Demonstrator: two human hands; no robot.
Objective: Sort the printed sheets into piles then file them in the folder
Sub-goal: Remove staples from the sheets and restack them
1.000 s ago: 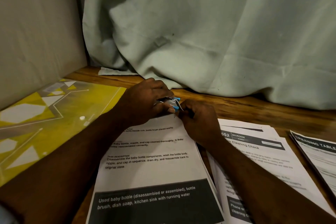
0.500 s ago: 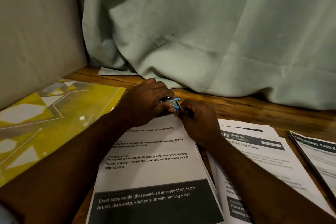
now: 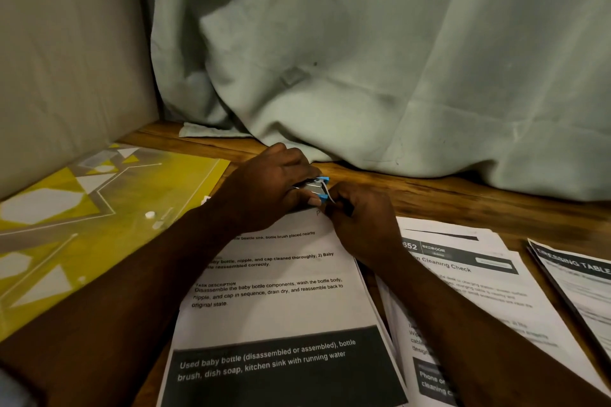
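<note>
Folder [image 3: 99,208], yellow, lies leftmost on the table [image 3: 463,205]. Left hand [image 3: 271,188] grips a stapler [image 3: 314,187] at the top of the "Used baby bottle" pile [image 3: 274,307]; right hand [image 3: 360,225] pinches its corner. Rightward lie the "BEDROOM" pile [image 3: 479,291] and the "DRESSING TABLE" pile [image 3: 582,281].

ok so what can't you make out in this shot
All in the head view:
- Small blue and silver tool: mostly covered by the left hand gripping it; type unclear.
- Right hand: fingertips hidden behind its knuckles; whether it pinches anything is unclear.
- Baby bottle sheet: heading covered by both hands.
- Dressing table sheet: cut by the right edge, small text blurred.
- Yellow folder: cut by the left edge.
</note>
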